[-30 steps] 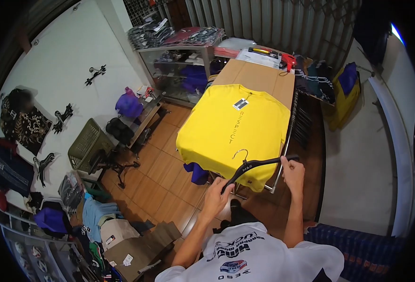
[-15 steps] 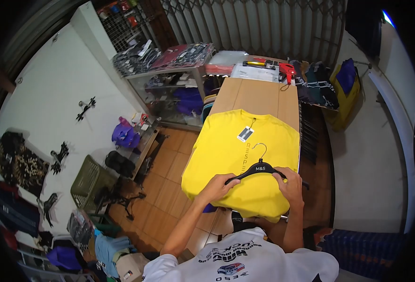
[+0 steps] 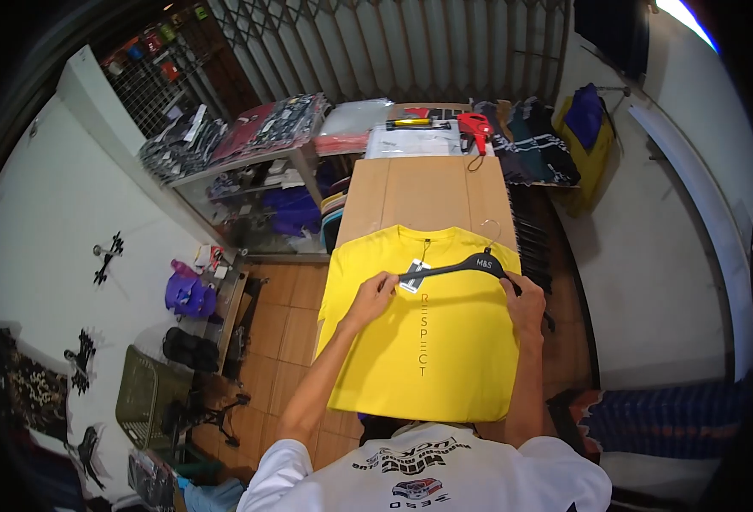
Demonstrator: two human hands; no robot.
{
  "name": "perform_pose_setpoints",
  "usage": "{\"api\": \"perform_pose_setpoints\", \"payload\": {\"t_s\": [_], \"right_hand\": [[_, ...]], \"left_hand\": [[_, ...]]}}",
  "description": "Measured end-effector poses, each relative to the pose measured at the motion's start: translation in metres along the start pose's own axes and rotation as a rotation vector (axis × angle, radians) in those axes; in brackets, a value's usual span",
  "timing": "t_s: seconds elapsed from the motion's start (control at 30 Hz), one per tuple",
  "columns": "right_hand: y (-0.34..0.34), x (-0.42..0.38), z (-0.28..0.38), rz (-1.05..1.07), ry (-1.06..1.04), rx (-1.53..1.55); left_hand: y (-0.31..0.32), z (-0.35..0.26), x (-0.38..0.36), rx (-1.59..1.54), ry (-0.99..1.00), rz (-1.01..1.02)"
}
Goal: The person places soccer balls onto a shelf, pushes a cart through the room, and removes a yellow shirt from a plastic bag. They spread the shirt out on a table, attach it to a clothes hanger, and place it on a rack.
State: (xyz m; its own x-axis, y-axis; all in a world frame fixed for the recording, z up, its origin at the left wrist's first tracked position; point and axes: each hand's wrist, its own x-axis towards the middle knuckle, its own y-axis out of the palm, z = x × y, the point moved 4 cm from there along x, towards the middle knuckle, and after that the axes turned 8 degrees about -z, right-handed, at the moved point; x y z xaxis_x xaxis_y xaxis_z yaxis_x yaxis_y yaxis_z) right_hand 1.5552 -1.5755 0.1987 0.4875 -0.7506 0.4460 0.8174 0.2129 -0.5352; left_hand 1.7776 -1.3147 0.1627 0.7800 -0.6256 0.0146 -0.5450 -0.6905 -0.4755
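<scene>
A black hanger (image 3: 481, 263) marked M&S is held by both hands above a yellow T-shirt (image 3: 466, 358). My left hand (image 3: 376, 297) is closed on the hanger's left end. At its right arm, my right hand (image 3: 523, 299) grips it with the thumb on top. The metal hook points away from me, past the shirt's collar. The T-shirt lies spread out, printed with RESPECT down its middle. From the neck a white and dark paper tag (image 3: 413, 276) hangs on a string, close to the hanger's left arm.
Under the shirt is a brown cardboard-topped table (image 3: 419, 192). A red tagging gun (image 3: 475, 128) lies at its far end beside plastic packets. Bagged garments cover a glass cabinet (image 3: 301, 171) at left. A green basket (image 3: 146, 392) stands on the tiled floor.
Both hands have carried the hanger forward from the shirt's lower part to near the collar. The hanger now tilts. The shirt's lower edge lies straighter, and my view has shifted.
</scene>
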Motion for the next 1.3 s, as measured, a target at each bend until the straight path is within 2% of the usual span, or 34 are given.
{"api": "perform_pose_setpoints", "payload": {"t_s": [0.07,0.1,0.13,0.2,0.4,0.43,0.57,0.67,0.8,0.87,0.93,1.0,1.1,1.3], "right_hand": [[0.007,0.008,-0.007,-0.057,0.011,-0.036],[0.009,0.012,-0.01,-0.092,0.036,-0.082],[0.01,0.016,-0.014,-0.127,0.064,-0.129],[0.018,0.019,-0.02,-0.175,0.084,-0.155],[0.036,0.019,-0.013,-0.157,0.234,-0.245],[0.041,0.018,-0.015,-0.194,0.182,-0.25],[0.06,0.017,-0.012,-0.199,0.2,-0.287],[0.072,0.019,0.0,-0.166,0.205,-0.301],[0.09,0.02,0.017,-0.082,0.185,-0.266],[0.1,0.022,0.024,-0.053,0.176,-0.261],[0.113,0.023,0.032,-0.032,0.083,-0.197],[0.126,0.025,0.035,0.036,0.099,-0.202],[0.146,0.027,0.042,0.086,0.021,-0.172],[0.184,0.026,0.052,0.135,-0.059,-0.26]], "left_hand": [[-0.002,0.007,0.027,0.019,0.229,-0.299],[-0.004,0.012,0.039,0.018,0.14,-0.267],[-0.004,0.022,0.055,0.012,0.151,-0.248],[-0.008,0.034,0.081,0.359,0.338,-0.428],[-0.009,0.056,0.138,0.53,0.226,-0.336],[-0.008,0.059,0.142,0.541,0.254,-0.357],[-0.008,0.064,0.146,0.478,0.262,-0.387],[-0.01,0.063,0.144,0.377,0.316,-0.486],[-0.014,0.063,0.139,0.296,0.331,-0.551],[-0.016,0.055,0.137,0.333,0.354,-0.582],[-0.013,0.057,0.137,0.37,0.378,-0.595],[-0.014,0.052,0.134,0.409,0.405,-0.607],[-0.012,0.04,0.127,0.452,0.399,-0.5],[-0.008,0.037,0.123,0.567,0.515,-0.617]]}}
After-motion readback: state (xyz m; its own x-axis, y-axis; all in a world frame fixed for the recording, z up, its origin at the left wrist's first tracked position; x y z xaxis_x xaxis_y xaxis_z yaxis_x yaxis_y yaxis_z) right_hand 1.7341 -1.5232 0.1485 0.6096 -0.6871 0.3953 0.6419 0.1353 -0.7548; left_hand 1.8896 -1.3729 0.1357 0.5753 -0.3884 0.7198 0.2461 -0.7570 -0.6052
